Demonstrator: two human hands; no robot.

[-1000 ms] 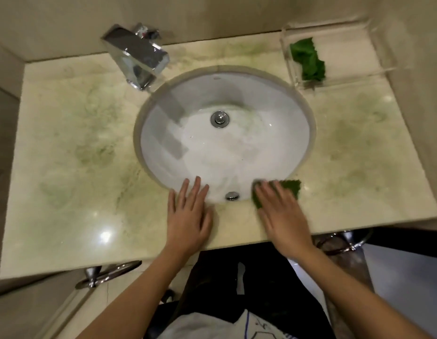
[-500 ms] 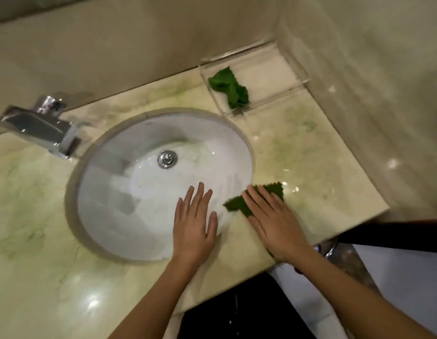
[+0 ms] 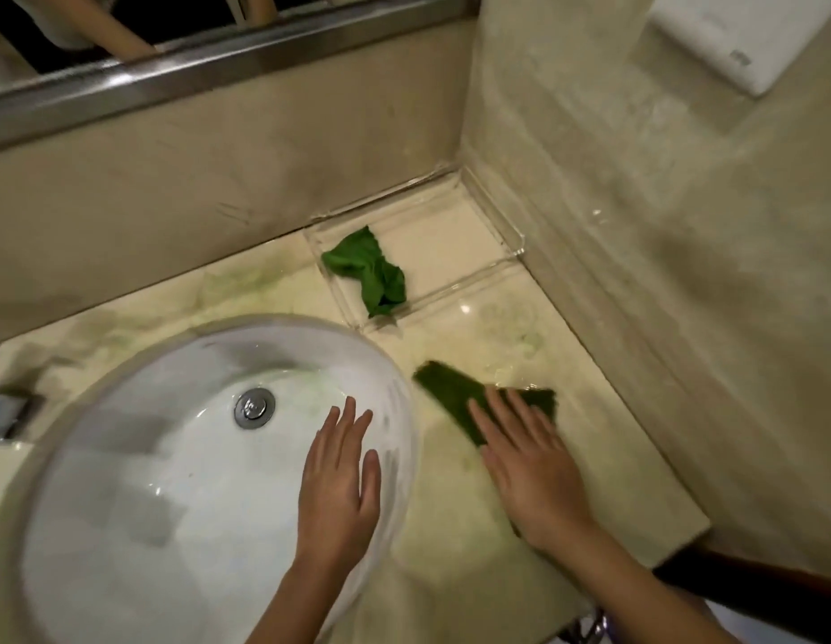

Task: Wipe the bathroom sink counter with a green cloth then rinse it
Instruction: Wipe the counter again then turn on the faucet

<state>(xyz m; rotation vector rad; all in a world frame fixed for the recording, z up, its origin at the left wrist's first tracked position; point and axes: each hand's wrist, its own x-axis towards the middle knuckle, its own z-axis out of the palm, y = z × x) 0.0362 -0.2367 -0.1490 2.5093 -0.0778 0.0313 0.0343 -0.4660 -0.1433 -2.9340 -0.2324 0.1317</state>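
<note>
A dark green cloth lies flat on the marble counter, just right of the white oval sink. My right hand presses on the cloth with straight fingers and covers its near part. My left hand is flat with spread fingers over the sink's right rim and holds nothing. The counter shows pale green stains around the sink.
A clear tray in the back right corner holds a crumpled brighter green cloth. The chrome faucet juts in at the left edge. Walls close off the back and right; a white dispenser hangs at the upper right.
My right hand has slid the cloth from the front rim of the sink rightward and back along the counter. My view has swung right; the left hand stays at the rim.
</note>
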